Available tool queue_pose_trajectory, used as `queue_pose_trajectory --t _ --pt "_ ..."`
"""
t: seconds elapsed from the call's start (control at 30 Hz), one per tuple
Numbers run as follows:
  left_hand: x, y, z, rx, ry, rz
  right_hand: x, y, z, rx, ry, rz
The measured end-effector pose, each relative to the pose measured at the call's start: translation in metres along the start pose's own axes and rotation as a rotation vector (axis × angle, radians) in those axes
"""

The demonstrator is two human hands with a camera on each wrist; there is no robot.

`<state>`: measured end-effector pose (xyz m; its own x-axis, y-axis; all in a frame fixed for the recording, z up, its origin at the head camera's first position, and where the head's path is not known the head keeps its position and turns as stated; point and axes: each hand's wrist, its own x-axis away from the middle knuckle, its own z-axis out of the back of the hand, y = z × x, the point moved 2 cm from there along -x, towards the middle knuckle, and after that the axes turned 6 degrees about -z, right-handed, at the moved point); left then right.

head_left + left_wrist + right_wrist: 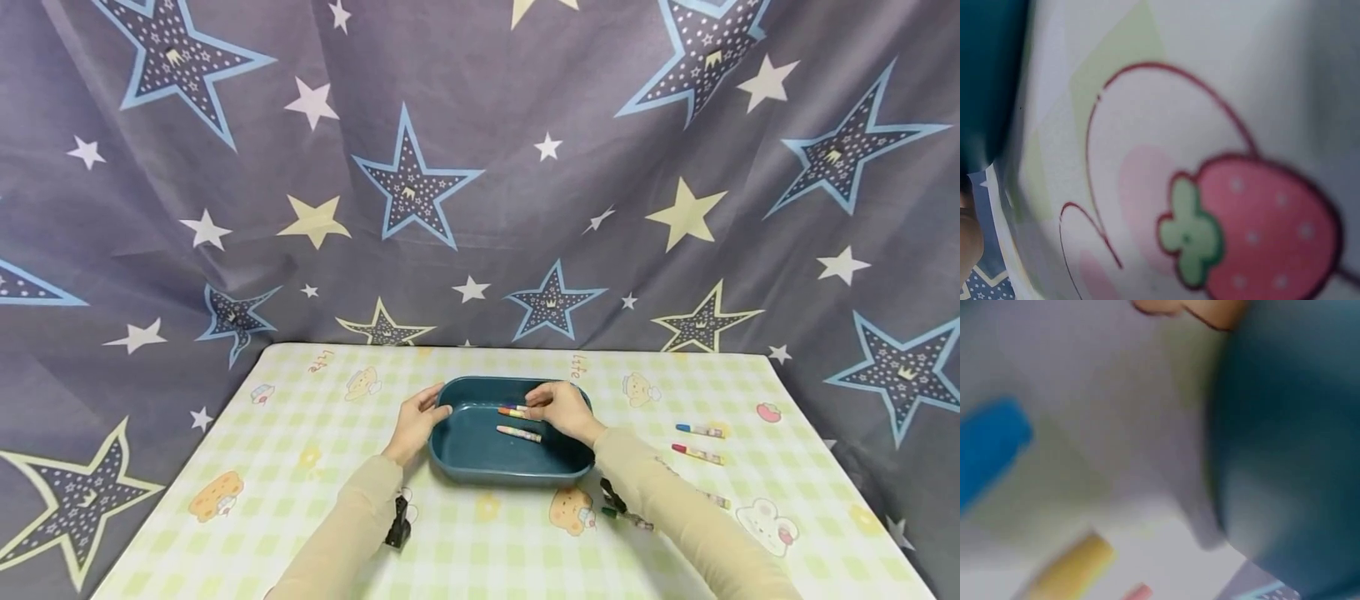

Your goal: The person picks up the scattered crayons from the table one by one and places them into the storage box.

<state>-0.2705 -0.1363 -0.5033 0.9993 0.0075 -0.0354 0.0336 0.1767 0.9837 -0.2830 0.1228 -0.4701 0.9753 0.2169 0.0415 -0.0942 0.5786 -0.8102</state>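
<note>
A dark teal oval basin (480, 475) stands on the table between my hands. My left hand (412, 421) grips its left rim, thumb over the inside and fingers along the outer wall. In the left wrist view, a finger (969, 240) shows below the basin wall (988, 81). My right hand (562, 408) reaches in over the right rim, with thumb and forefinger pinching the end of an orange crayon (510, 412). Just behind that crayon, a small purple tip shows, mostly hidden by the fingers. A pink crayon (517, 433) lies on the basin floor.
Right of the basin lie a blue crayon (697, 430), a red crayon (697, 454) and a dark green crayon (626, 518); another is partly behind my right sleeve. The right wrist view shows a blurred yellow crayon (1075, 569). A star-patterned curtain (480, 250) hangs behind the table.
</note>
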Motion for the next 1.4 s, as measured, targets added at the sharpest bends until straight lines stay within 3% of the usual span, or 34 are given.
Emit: queue_pose_trajectory --t 0.33,0.57,0.83,0.97,1.2,1.4 --pt "0.002 -0.002 0.0 0.005 0.013 0.002 0.031 -0.019 0.065 -0.061 0.026 0.126" --pt "0.002 -0.002 -0.002 0.001 0.002 0.011 0.063 0.014 0.093 -0.036 0.058 0.063" --pt "-0.001 -0.003 0.0 0.002 -0.017 0.007 0.081 0.072 0.099 -0.088 0.07 -0.066" --pt "0.001 -0.003 0.002 0.001 -0.013 0.015 0.084 0.097 0.095 -0.048 0.066 -0.126" --pt "0.005 0.005 0.003 0.019 -0.021 0.017 0.084 0.114 0.091 0.078 0.058 -0.114" --pt "0.0 -0.002 0.001 0.015 -0.006 0.008 0.083 0.116 0.091 0.131 0.088 -0.079"
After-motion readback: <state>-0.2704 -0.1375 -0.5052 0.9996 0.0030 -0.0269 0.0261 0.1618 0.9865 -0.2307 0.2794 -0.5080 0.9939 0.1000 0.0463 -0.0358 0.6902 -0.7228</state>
